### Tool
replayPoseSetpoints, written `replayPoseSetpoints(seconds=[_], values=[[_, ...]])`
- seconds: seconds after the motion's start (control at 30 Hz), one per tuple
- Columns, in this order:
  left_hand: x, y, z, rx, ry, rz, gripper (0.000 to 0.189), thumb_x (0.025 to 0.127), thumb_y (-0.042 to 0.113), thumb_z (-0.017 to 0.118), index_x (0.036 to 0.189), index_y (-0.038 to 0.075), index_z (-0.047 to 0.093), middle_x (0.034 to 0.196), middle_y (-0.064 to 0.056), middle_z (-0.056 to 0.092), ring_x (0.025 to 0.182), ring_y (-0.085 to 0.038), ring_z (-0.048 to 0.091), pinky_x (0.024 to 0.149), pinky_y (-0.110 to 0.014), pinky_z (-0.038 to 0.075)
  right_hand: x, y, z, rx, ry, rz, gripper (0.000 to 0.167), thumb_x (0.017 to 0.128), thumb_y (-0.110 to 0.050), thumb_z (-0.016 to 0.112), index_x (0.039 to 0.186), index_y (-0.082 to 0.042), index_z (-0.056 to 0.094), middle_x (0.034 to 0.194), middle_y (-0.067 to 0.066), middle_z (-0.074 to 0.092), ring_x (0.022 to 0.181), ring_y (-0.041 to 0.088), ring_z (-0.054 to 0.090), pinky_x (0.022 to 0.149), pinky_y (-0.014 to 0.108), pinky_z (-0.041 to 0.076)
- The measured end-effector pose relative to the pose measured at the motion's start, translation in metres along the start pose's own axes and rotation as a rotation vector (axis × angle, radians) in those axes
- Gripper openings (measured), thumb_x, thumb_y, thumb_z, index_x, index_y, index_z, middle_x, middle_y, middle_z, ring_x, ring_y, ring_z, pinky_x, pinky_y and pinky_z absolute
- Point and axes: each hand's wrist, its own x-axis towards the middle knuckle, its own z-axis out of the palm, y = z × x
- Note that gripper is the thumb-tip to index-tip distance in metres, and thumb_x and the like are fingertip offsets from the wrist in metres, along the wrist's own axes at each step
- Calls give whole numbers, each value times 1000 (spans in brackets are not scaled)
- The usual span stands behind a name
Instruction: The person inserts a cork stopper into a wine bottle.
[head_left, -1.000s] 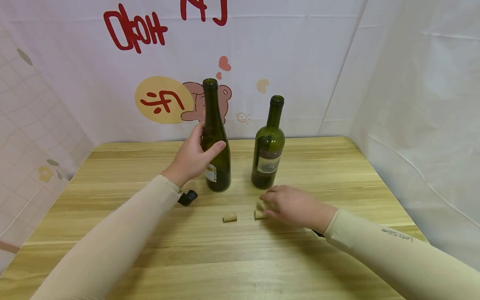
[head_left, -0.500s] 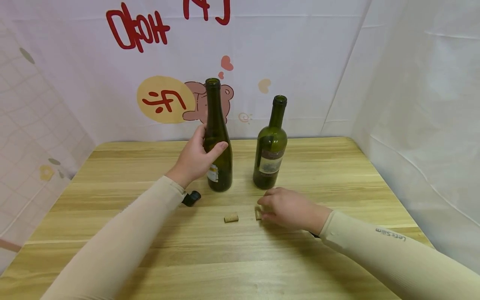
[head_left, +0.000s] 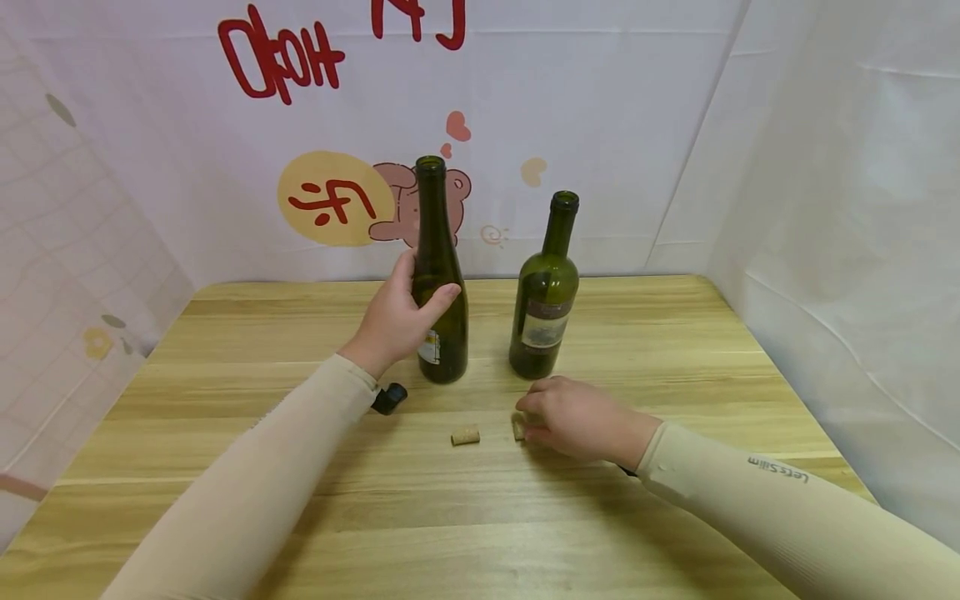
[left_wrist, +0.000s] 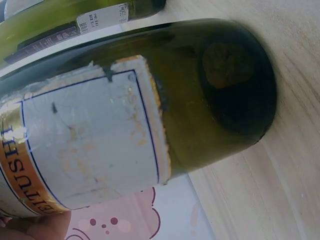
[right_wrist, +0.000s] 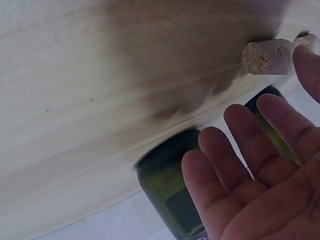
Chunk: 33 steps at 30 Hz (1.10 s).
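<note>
My left hand point(head_left: 393, 321) grips the taller green wine bottle point(head_left: 450, 350), which stands upright on the table. Its worn white and gold label point(left_wrist: 95, 140) fills much of the left wrist view. To its right stands a shorter green wine bottle point(head_left: 546, 325) with a dark and pale label; no hand touches it. Over a wine cork point(head_left: 518, 429) hovers my right hand point(head_left: 581, 421), hiding most of that cork in the head view. Seen from the right wrist, the fingers are spread and apart from this cork point(right_wrist: 267, 57). A second cork point(head_left: 465, 434) lies left of it.
The wooden table point(head_left: 450, 533) carries everything and ends at a white printed cloth point(head_left: 607, 125) behind. Cloth also hangs at both sides. A small black part point(head_left: 390, 398) shows by my left wrist. Both bottles have uncovered mouths.
The right hand has shifted slightly left over its cork and now covers more of it. The left hand keeps its hold on the taller bottle. The head view has turned slightly left.
</note>
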Motion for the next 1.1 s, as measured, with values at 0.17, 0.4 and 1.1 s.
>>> replayPoseSetpoints(seconds=[0.17, 0.4, 1.1], values=[[-1, -1, 1, 7, 12, -4, 69, 100, 55, 65, 152, 19, 38, 134, -8, 63, 119, -28, 67, 106, -58, 53, 2, -2, -1, -2, -7, 3, 17, 93, -20, 81, 106, -12, 73, 103, 3, 71, 97, 21, 70, 88, 39, 60], [-1, -2, 1, 6, 20, -3, 68, 100, 55, 65, 152, 19, 39, 134, -8, 63, 120, -28, 66, 106, -58, 53, 6, -2, 0, -7, -10, 4, 12, 93, -20, 81, 97, -15, 72, 97, 0, 69, 91, 17, 68, 83, 36, 59], [0, 0, 3, 9, 25, 20, 67, 102, 52, 65, 152, 17, 38, 132, -9, 63, 118, -28, 67, 104, -57, 54, 9, -5, 3, -28, -22, -9, 17, 93, -21, 80, 81, -17, 68, 80, -6, 59, 73, 8, 56, 70, 31, 54]])
